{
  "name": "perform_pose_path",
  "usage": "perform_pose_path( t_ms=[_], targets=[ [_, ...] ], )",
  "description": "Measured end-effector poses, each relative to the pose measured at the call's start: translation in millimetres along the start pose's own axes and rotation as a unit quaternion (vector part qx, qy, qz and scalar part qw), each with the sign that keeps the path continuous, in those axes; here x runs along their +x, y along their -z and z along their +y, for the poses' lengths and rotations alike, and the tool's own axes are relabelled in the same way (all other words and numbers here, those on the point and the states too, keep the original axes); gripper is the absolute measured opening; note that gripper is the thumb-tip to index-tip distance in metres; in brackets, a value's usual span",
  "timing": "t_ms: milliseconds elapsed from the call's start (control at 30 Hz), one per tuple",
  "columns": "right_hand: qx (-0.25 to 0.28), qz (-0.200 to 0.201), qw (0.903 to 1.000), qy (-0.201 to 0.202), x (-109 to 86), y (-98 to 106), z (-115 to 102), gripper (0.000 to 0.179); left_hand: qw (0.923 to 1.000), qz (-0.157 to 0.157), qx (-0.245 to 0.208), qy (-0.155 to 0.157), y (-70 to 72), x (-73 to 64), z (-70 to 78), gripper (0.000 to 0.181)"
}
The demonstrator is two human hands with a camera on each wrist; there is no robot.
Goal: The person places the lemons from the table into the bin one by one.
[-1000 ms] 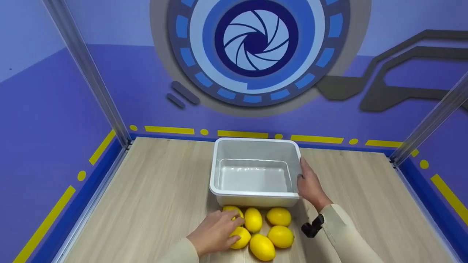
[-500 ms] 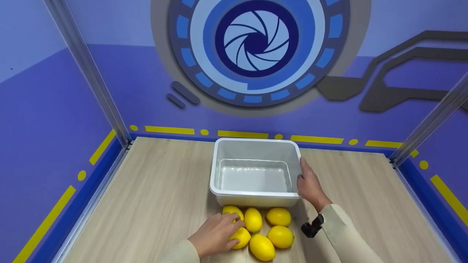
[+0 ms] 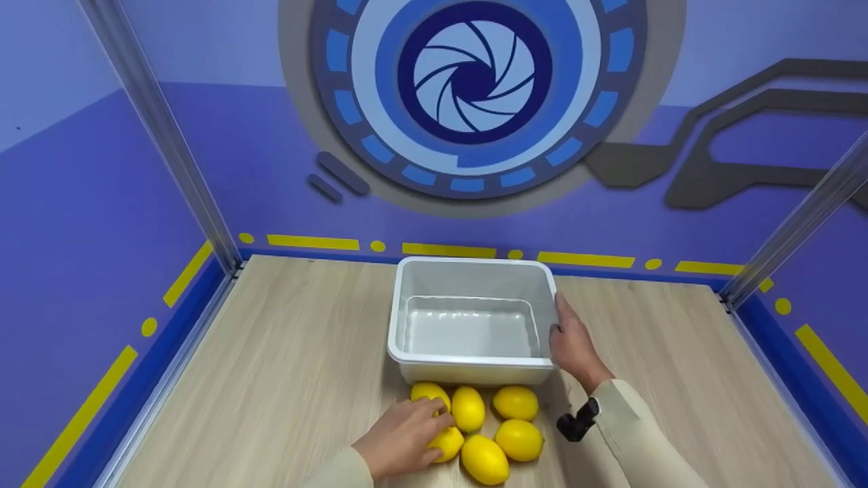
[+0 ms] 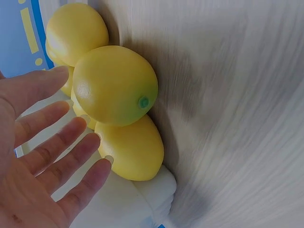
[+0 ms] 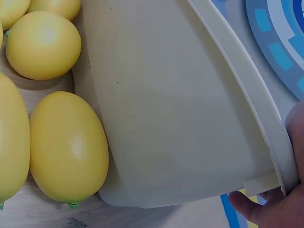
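Several yellow lemons lie in a cluster at the near middle of the table. My left hand is over the two leftmost, a far lemon and a near lemon. In the left wrist view its fingers are spread and fairly straight beside the lemons, curled round none. Whether the fingertips touch them I cannot tell. My right hand grips the right rim of a light grey plastic bin; the right wrist view shows its fingers hooked under the bin's rim. Nothing lies inside the bin.
More lemons sit in front of the bin, some right against its near wall. Blue panels with metal corner posts enclose the wooden table at the back and both sides. A small black device hangs from the right wrist.
My left hand has shifted very slightly toward the near side over the left lemons. The right hand, the bin and the lemons stay as they were.
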State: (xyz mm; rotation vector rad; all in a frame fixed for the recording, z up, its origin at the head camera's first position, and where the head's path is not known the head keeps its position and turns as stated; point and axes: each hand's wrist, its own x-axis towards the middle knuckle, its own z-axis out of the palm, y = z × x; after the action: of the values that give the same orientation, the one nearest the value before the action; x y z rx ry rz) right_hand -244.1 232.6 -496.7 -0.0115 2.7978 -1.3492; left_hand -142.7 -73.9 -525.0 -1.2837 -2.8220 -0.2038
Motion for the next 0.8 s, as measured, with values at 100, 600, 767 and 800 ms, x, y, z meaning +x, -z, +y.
perform_pose_path(
  t_ms=[100, 600, 767, 800],
  targets=[
    [0.001, -0.001, 1.0000, -0.002, 0.2, 0.1, 0.2, 0.063, 1.0000, -0.007, -0.002, 0.003, -1.0, 1.1, 0.5, 0.036],
    [-0.002, 0.002, 1.0000, 0.000, -0.2, -0.1, 1.1, 0.063, 0.9999, -0.014, -0.003, -0.005, -6.5, 2.7, -0.4, 0.038],
    [-0.004, 0.008, 0.9999, 0.011, 0.2, -0.2, 1.3, 0.063, 0.9998, -0.019, 0.002, -0.002, -8.1, 4.7, 1.5, 0.037],
    [-0.005, 0.008, 0.9999, 0.012, 0.1, -0.1, 1.4, 0.063, 0.9998, -0.020, 0.002, -0.002, -8.4, 5.1, 1.9, 0.037]
  ],
)
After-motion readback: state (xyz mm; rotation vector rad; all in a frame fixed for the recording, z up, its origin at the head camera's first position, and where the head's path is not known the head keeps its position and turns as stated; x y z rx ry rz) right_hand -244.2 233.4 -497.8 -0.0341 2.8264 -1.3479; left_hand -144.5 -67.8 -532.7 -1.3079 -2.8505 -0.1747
